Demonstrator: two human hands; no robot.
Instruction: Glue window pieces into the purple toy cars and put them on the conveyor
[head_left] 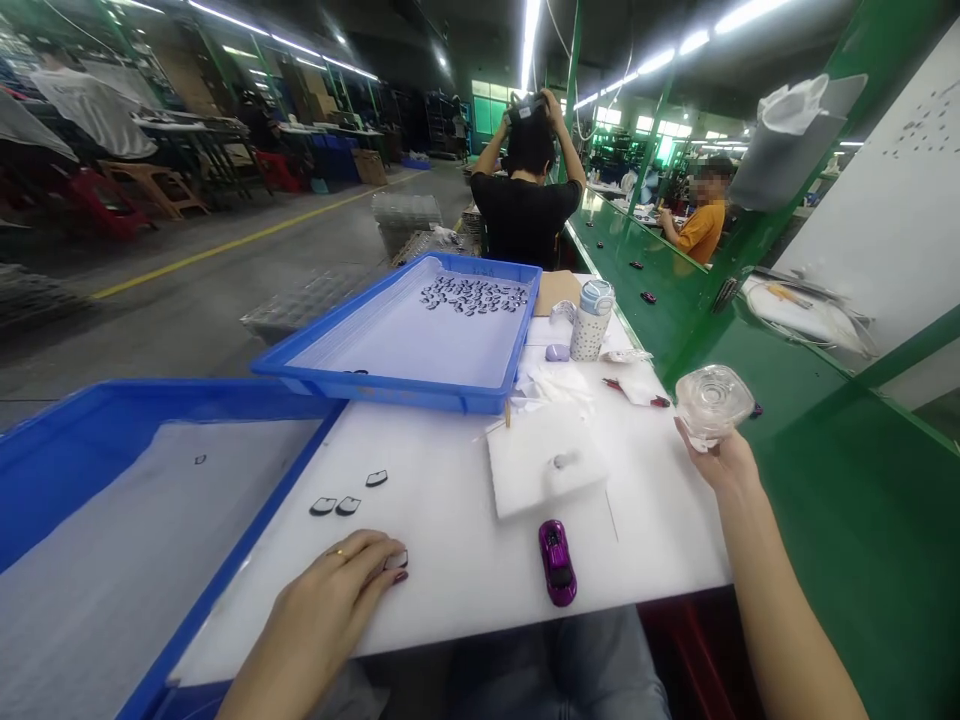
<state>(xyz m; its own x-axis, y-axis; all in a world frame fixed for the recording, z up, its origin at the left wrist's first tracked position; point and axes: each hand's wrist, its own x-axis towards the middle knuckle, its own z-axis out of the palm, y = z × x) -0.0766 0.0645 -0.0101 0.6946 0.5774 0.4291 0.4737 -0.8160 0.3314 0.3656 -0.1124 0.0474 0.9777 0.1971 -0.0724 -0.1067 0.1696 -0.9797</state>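
My left hand (341, 585) is low over the white table, fingers closed on a small black-edged clear piece (398, 560), partly hidden under the fingertips. Three similar black-edged pieces (347, 506) lie just beyond it. A purple toy car (557, 562) sits on the table between my hands, near the front edge. On the right, my right hand (721, 462) grips a clear plastic container (714, 400) from below, held up by the green conveyor's edge. A white foam block (546, 460) with a small blurred spot on top lies beyond the car.
A blue tray (397, 385) with many small dark pieces stands at the back; another blue tray (45, 410) is at left. Behind the foam are a speckled bottle (592, 322) and a purple case (557, 353). A green conveyor (825, 480) runs along the right. A person in black (525, 215) sits ahead.
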